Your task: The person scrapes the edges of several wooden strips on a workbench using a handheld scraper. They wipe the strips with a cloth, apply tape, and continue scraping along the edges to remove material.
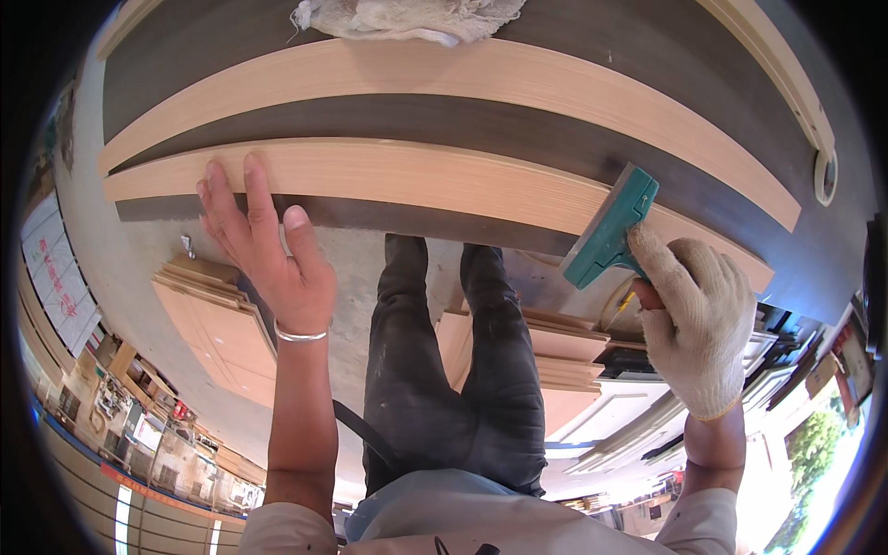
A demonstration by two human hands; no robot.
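A long light-wood strip (416, 168) lies along the near edge of a dark work surface (370, 215). On its left part rests my bare left hand (277, 245), fingers spread and the fingertips on the wood. My right hand (698, 305), in a cream knit glove, grips a green scraper (610, 236) with a wide metal blade. The blade lies across the strip's right part; whether it presses on the wood I cannot tell. Farther back, a second light-wood strip (444, 81) runs beside the first, with a dark gap between them.
A white rag (407, 17) sits at the far middle, touching the second strip. A roll of tape (825, 178) is at the far right by another wood piece (777, 65). Board stacks (217, 324) stand on the floor below left, and more boards (569, 361) are behind my legs.
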